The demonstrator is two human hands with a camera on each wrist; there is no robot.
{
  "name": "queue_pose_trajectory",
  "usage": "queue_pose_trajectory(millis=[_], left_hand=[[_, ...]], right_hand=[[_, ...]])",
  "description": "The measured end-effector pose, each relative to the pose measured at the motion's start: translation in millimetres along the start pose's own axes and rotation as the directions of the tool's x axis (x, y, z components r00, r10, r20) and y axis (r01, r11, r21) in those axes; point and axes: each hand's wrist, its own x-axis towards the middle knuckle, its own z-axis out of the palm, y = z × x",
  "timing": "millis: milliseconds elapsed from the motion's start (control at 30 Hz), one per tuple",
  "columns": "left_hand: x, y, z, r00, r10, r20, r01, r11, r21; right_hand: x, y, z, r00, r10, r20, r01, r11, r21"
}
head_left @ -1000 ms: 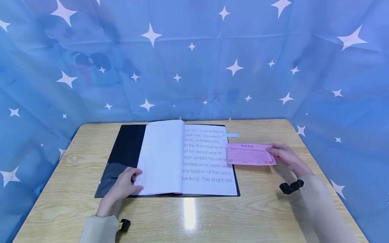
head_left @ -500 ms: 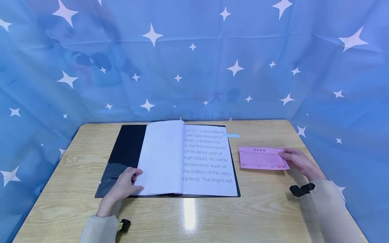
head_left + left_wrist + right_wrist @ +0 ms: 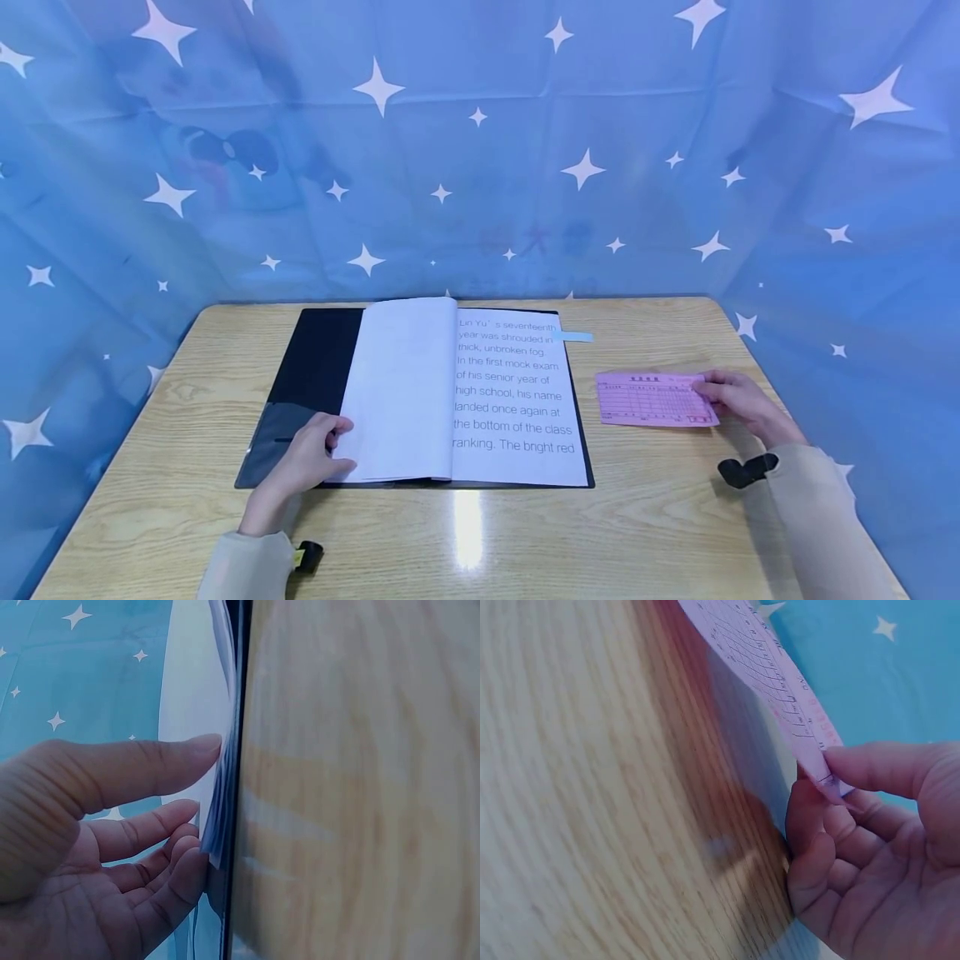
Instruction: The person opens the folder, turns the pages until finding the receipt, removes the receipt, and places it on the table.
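Observation:
An open black folder with white pages lies on the table. Its left page is blank; its right page carries large printed English text. My left hand rests at the lower left edge of the blank page, thumb and index finger apart on the paper. Seen from the left wrist, the thumb lies against the stacked pages, other fingers loosely bent at their edge. Right of the folder, my right hand pinches a pink receipt slip by its right end, between thumb and fingers.
A light blue tab sticks out from the right page's upper edge. The wooden table ends at the back against a blue curtain with white stars. Black straps sit at both wrists.
My right hand has moved right and slightly nearer with the pink receipt slip, from overlapping the right page's edge to beside the folder. My left hand has stayed in place.

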Motion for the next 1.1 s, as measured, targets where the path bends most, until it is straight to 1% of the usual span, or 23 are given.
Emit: queue_pose_trajectory(millis=[100,200,333,400,567,800,900,1033,1100], left_hand=[[0.3,0.1,0.4,1.000,0.005,-0.004,-0.005,1.000,-0.002],[0.1,0.2,0.4,1.000,0.010,-0.007,-0.010,1.000,-0.005],[-0.2,0.3,0.3,1.000,0.013,-0.007,-0.013,1.000,-0.006],[-0.2,0.6,0.2,1.000,0.009,-0.004,-0.009,1.000,-0.005],[-0.2,0.9,0.0,1.000,0.000,0.001,0.000,1.000,-0.003],[-0.3,0.6,-0.2,1.000,0.007,0.000,-0.007,1.000,-0.007],[-0.7,0.9,-0.2,1.000,0.003,0.000,-0.003,1.000,-0.006],[-1.1,1.2,0.1,1.000,-0.001,0.000,0.001,1.000,-0.003],[-1.2,1.3,0.1,1.000,0.001,0.000,-0.001,1.000,0.001]], right_hand=[[1.1,1.0,2.5,0.999,-0.003,-0.034,0.001,0.998,-0.059],[2.4,1.2,6.1,0.997,-0.032,-0.076,0.020,0.988,-0.154],[4.2,1.6,11.4,0.987,-0.091,-0.136,0.045,0.949,-0.311],[4.8,1.4,13.7,0.981,-0.114,-0.159,0.049,0.929,-0.366],[4.8,-1.4,19.9,0.971,-0.150,-0.187,0.058,0.904,-0.424],[3.6,-8.2,25.4,0.954,-0.213,-0.211,0.080,0.859,-0.505],[1.3,-10.5,27.3,0.956,-0.195,-0.219,0.055,0.852,-0.520],[-2.9,-13.1,30.0,0.962,-0.142,-0.232,-0.001,0.851,-0.525],[-3.8,-13.3,31.1,0.962,-0.124,-0.243,-0.026,0.846,-0.533]])
